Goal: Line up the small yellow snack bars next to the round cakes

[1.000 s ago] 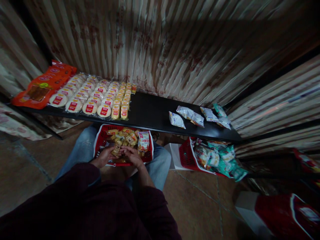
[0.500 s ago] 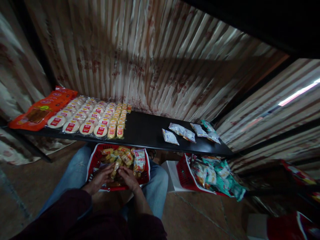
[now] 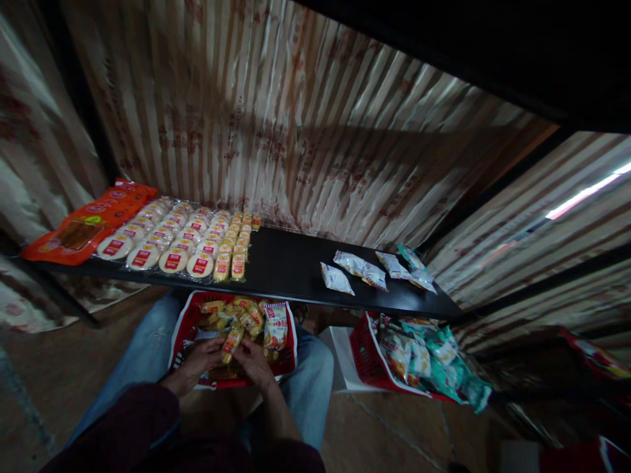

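A red basket (image 3: 181, 338) with a white rim rests on my lap, filled with small yellow wrapped snacks and a white-and-red snack bag (image 3: 275, 326). Over its near side, my left hand (image 3: 203, 359) pinches a yellow wrapped snack (image 3: 233, 341) from the left. The fingers of my right hand (image 3: 254, 362) close on the same snack from the right. Just beyond the basket, rows of the same yellow snacks (image 3: 238, 263) lie on a black shelf (image 3: 286, 263), beside rows of round white packaged cakes (image 3: 173, 260).
An orange packet (image 3: 89, 226) lies at the shelf's left end. White snack bags (image 3: 361, 269) and a green one (image 3: 411, 257) lie toward the right. Below stands a second red basket (image 3: 362, 351) of snack bags, beside a white box (image 3: 340, 355). A dark shelf (image 3: 493, 46) hangs overhead.
The view has tilted slightly, so the scene sits a little lower. Between my hands, the yellow wrapped snack has turned so its printed label shows more.
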Demonstrator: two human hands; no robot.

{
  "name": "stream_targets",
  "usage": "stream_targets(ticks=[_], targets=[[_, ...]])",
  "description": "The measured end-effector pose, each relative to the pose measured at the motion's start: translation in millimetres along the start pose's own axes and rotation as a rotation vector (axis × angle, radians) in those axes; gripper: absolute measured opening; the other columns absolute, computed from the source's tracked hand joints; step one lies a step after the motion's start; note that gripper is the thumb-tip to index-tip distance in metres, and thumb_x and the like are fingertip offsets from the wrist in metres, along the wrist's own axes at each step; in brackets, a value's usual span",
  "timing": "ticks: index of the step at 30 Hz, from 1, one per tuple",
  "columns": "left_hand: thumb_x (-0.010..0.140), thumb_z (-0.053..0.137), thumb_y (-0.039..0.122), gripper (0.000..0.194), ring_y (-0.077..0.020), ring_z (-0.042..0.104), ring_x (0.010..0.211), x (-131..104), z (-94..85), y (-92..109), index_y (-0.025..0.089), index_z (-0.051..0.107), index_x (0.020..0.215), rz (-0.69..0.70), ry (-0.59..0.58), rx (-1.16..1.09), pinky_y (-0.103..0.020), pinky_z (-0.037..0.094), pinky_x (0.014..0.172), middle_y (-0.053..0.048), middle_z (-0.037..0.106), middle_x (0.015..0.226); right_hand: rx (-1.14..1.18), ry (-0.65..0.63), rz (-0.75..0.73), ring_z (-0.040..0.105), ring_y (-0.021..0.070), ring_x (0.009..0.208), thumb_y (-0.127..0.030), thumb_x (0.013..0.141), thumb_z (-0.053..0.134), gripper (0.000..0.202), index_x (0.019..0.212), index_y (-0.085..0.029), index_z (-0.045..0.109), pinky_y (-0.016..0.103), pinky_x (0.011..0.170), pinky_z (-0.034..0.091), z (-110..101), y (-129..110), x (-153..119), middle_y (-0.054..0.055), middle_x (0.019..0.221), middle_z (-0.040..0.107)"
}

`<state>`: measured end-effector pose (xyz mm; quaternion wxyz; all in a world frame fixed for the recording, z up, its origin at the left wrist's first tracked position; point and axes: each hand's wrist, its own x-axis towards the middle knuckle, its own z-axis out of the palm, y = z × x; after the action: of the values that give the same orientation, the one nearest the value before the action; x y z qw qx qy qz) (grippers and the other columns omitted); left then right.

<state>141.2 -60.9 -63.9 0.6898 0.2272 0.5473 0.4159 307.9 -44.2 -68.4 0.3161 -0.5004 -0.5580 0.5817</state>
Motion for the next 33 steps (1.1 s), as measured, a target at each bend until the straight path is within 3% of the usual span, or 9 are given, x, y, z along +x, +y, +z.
stream_targets(ticks=[6, 11, 15, 26, 33], targets=[[0.046, 0.082, 0.040, 0.052, -0.0254, 0.063, 0.093, -11.3, 0.0, 10.4, 0.017, 0.067, 0.090, 0.054, -0.064, 0.004, -0.034, 0.048, 0.079, -0.011, 0.068, 0.099, -0.046, 0.083, -0.039, 0.054, 0.0153, 0.068, -0.045, 0.073, 0.061, 0.027, 0.082, -0.019, 0.067, 0.028, 0.069, 0.045, 0.9, -11.3, -4.4, 0.000, 0.072, 0.062], [0.049, 0.082, 0.037, 0.052, -0.0243, 0.062, 0.095, -14.9, 1.7, 15.6, 0.017, 0.067, 0.094, 0.062, -0.063, -0.009, -0.033, 0.048, 0.080, -0.009, 0.068, 0.098, -0.036, 0.175, -0.071, 0.059, 0.0181, 0.076, -0.042, 0.076, 0.057, 0.026, 0.090, -0.022, 0.066, 0.030, 0.074, 0.046, 1.3, -3.0, 0.0, 0.002, 0.081, 0.065], [0.054, 0.081, 0.036, 0.050, -0.0244, 0.062, 0.097, -17.3, 3.0, 17.8, 0.016, 0.066, 0.097, 0.064, -0.066, -0.032, -0.033, 0.048, 0.080, -0.010, 0.067, 0.101, -0.018, 0.241, -0.054, 0.057, 0.0164, 0.072, -0.041, 0.073, 0.058, 0.027, 0.091, -0.021, 0.063, 0.030, 0.072, 0.046, 3.1, -0.2, 1.9, 0.000, 0.077, 0.063], [0.058, 0.079, 0.022, 0.047, -0.0223, 0.061, 0.099, -20.8, 3.8, 18.4, 0.018, 0.064, 0.102, 0.034, -0.107, -0.057, -0.034, 0.050, 0.082, -0.009, 0.065, 0.108, -0.004, 0.251, -0.053, 0.052, 0.0129, 0.071, -0.041, 0.070, 0.061, 0.023, 0.078, -0.021, 0.053, 0.028, 0.075, 0.044, 5.0, -3.5, -1.1, -0.003, 0.074, 0.055], [0.051, 0.083, 0.029, 0.053, -0.0240, 0.062, 0.094, -17.4, 6.2, 13.9, 0.017, 0.064, 0.099, 0.058, -0.034, -0.014, -0.033, 0.052, 0.076, -0.009, 0.067, 0.100, -0.049, 0.242, -0.072, 0.050, 0.0133, 0.068, -0.039, 0.071, 0.060, 0.020, 0.073, -0.020, 0.053, 0.028, 0.071, 0.043, 3.7, -10.7, -3.3, -0.003, 0.070, 0.053]])
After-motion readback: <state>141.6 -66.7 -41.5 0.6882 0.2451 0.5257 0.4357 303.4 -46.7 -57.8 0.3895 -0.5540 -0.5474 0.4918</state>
